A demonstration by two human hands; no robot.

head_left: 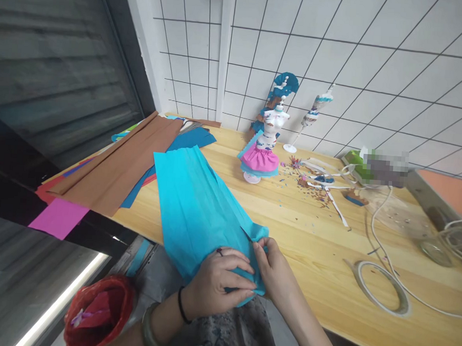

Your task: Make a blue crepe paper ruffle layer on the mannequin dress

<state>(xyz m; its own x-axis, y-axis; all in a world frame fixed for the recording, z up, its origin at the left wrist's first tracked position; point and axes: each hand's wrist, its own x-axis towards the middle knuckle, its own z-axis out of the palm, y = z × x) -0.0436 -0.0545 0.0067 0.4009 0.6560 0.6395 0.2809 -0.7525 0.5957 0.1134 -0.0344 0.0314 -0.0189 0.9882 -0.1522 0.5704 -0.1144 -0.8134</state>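
A wide sheet of turquoise crepe paper (197, 202) lies slantwise over the table's front edge, its near end bunched under both hands. My left hand (223, 278) grips this near end, fingers bent across the top of it. Close beside it, my right hand (270, 260) pinches the paper's right edge between thumb and fingers. A thin dark line runs from the right fingertips along the paper; whether it is a blade or a gap cannot be made out. Part of the paper's lower edge is hidden by my hands.
Brown crepe paper (125, 160) lies over blue sheets at the left, with a pink piece (58, 218) overhanging. A small dress form in a pink skirt (260, 159) stands behind. Scraps (316, 195), a tape roll (383, 289) and a cable lie right. A red bin (98, 311) stands below.
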